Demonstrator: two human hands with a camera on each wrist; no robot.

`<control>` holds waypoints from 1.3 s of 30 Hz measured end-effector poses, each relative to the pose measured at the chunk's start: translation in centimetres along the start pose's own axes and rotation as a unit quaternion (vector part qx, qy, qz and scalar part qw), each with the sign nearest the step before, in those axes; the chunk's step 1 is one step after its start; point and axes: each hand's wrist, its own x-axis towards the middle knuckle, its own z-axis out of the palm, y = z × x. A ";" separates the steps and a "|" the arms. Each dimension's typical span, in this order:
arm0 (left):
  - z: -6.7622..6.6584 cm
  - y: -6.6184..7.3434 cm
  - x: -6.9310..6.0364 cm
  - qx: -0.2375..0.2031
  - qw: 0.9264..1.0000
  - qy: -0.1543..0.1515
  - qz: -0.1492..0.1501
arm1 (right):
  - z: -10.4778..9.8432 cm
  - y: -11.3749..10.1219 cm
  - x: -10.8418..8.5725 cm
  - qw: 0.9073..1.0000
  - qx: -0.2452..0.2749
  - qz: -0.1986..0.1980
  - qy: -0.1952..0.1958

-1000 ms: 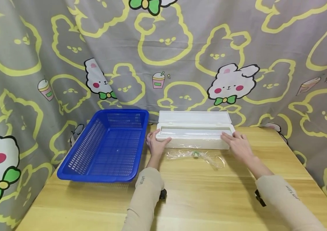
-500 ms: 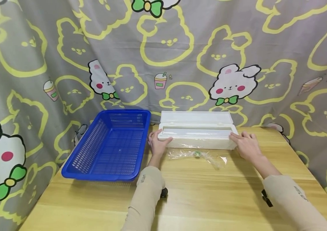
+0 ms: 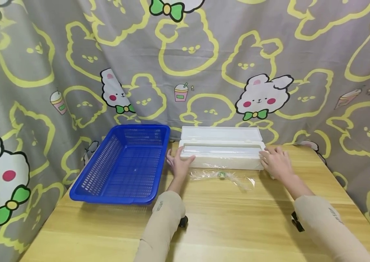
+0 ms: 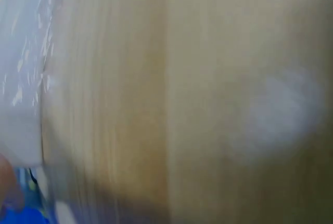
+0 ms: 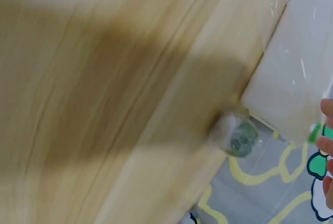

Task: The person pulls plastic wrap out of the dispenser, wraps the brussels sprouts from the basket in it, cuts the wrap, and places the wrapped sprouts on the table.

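Observation:
A long white box (image 3: pixel 224 163) with its lid (image 3: pixel 221 134) tipped back stands at the rear of the table; clear film over it makes it look like a cling film dispenser. My left hand (image 3: pixel 179 164) grips its left end, thumb across the front. At the right end, my right hand (image 3: pixel 276 163) touches the box with bent fingers; its thumb is hidden. The right wrist view catches its fingers (image 5: pixel 327 146) beside the box end. Crumpled clear plastic with a green label (image 3: pixel 221 175) lies in front. The left wrist view is blurred.
A blue plastic basket (image 3: pixel 153 174) stands left of the box, close to my left hand. Behind the table (image 3: pixel 237 225) hangs a grey patterned curtain (image 3: pixel 204 62). A blurred clear-and-green object (image 5: pixel 242 138) appears near the box's corner in the right wrist view.
Over the last half second my right hand's fingers have bent more at the box's right end, and a pale bit shows beneath it. My left hand keeps its hold.

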 end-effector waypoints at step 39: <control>-2.0 0.8 -2.4 0.026 0.971 -0.133 0.197 | 2.7 0.8 -1.9 0.980 0.134 -0.124 0.076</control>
